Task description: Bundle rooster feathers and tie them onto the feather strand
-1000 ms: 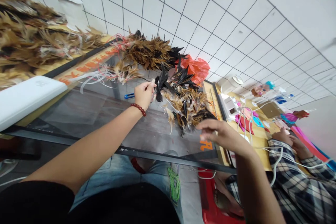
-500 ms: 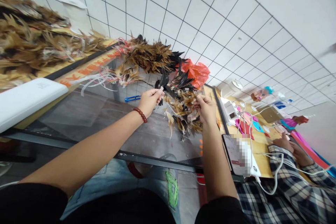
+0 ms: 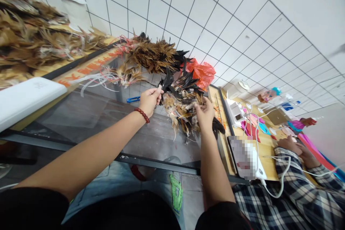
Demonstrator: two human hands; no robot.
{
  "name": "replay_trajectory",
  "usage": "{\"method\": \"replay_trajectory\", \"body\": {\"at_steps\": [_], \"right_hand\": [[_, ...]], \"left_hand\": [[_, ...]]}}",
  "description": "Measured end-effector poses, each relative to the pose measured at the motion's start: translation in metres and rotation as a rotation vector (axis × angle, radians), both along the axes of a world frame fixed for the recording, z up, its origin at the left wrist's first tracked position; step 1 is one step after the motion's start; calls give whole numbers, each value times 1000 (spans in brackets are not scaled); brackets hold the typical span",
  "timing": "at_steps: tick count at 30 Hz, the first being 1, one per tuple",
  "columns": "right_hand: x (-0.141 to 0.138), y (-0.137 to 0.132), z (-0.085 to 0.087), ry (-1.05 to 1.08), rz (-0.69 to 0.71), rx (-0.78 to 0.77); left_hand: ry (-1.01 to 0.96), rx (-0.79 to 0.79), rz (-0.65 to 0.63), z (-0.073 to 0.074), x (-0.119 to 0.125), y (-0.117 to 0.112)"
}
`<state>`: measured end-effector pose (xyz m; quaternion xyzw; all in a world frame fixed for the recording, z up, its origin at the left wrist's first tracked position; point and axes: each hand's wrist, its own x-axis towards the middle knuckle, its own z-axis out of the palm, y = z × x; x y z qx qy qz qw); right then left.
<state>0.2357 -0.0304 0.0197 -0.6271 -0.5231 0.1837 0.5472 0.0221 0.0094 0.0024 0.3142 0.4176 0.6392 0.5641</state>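
The left hand, with a red bead band on its wrist, still pinches a small bunch of black feathers by their pale stems, just above the middle of the frame. The right hand is the one that has moved. A second ago it was low on the right with its fingers loosely spread. Now it is up in the loose heap of brown and black feathers on the clear glass table top, fingers curled in, nipping some feathers there. So both hands are now busy in the feathers, close together. Blue-handled scissors lie just left of the left hand. At the lower right, another person's hand stays well apart.
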Motion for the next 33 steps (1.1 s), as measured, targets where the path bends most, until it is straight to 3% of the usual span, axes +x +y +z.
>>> {"method": "replay_trajectory", "body": {"at_steps": [1, 3, 6, 9, 11, 15, 17, 22, 28, 33], "right_hand": [[-4, -1, 1, -170, -23, 32], [-17, -4, 7, -444, 62, 5], [-42, -8, 15, -733, 277, -237], [-54, -6, 12, -846, 362, -378], [-50, -2, 4, -689, 391, -344], [-35, 3, -11, -34, 421, -315], [-32, 3, -11, 172, 422, -339], [-39, 7, -1, 353, 356, -298], [-43, 16, 1, 389, 286, -153], [-44, 7, -3, 521, 319, -154]], "left_hand": [[-16, -3, 44, 0, -1, 1], [-37, -7, 101, 0, -2, 4], [-19, 10, 102, -1, -2, 4], [-6, 19, 99, -1, -2, 3], [-12, 5, 102, -1, -2, 3], [-16, -24, 98, 0, -2, 3], [-18, -22, 100, 0, -2, 3], [-30, -12, 103, -1, -2, 4], [-25, -1, 100, -1, -3, 3], [27, 49, -34, 4, -1, -5]]}}
